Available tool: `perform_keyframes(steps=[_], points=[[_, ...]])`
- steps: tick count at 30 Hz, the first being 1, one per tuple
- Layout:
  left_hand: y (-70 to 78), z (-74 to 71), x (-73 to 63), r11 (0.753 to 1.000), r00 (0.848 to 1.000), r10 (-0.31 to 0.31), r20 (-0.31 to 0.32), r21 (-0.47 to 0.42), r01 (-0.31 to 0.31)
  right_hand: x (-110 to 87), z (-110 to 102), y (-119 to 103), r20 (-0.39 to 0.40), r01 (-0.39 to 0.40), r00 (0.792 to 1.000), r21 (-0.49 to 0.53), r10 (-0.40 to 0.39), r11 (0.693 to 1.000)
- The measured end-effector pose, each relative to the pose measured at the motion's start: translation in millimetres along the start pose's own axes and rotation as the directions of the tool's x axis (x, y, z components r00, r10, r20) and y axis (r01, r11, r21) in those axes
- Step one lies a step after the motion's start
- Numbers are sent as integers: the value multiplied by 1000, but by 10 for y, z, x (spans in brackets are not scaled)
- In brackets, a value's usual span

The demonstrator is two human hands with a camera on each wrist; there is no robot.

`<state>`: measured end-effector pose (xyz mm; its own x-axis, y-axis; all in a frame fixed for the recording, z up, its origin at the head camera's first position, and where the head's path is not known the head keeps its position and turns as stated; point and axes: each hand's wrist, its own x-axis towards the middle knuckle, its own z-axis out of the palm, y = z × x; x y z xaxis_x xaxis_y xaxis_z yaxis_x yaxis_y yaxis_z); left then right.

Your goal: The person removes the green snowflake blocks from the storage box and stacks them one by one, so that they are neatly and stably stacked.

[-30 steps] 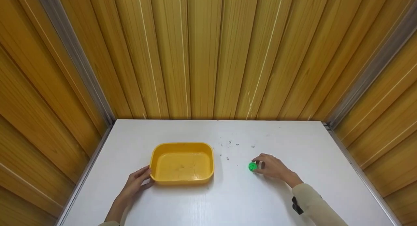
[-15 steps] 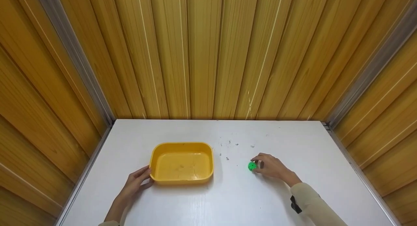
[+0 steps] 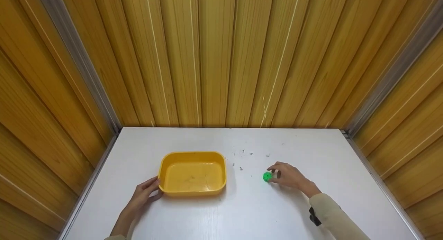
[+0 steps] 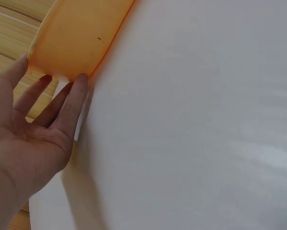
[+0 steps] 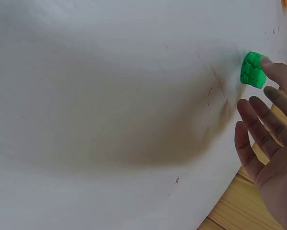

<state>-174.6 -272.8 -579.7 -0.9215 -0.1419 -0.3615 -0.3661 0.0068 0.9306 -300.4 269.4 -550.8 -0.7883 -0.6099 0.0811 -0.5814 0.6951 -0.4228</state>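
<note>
A yellow rectangular plastic basin with rounded corners sits left of the middle of the white table. My left hand holds its left end, with the thumb at the rim and the fingertips against the outer wall, as the left wrist view shows from the side. To the right, a small bright green toy wheel has a chunky tread around its edge, seen in the right wrist view. My right hand pinches it between thumb and index finger, low over the table; the other fingers are spread loosely in the right wrist view.
Wood-patterned panels rise behind the table and on both sides, with grey metal posts at the corners. Small dark marks dot the tabletop between the basin and the wheel.
</note>
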Motion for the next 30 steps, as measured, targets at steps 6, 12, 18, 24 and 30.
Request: perform_keyframes(steps=[6,12,18,24,30], points=[[4,-21,5,1000,1000,4,-2,-3,-4,53,-22,27,13,-37,999,-10,37,999],[7,-28,-2,1000,1000,23,16,-4,-23,70,-61,62,19,-32,999,-8,33,999],[51,-35,6,999,998,46,33,27,-47,69,-141,92,-7,-36,999,33,37,999],[90,-106,4,996,997,65,32,57,-67,60,-195,118,-13,-41,999,45,42,998],[209,-215,13,989,995,83,59,119,-90,8,-270,181,-36,-75,996,42,76,996]])
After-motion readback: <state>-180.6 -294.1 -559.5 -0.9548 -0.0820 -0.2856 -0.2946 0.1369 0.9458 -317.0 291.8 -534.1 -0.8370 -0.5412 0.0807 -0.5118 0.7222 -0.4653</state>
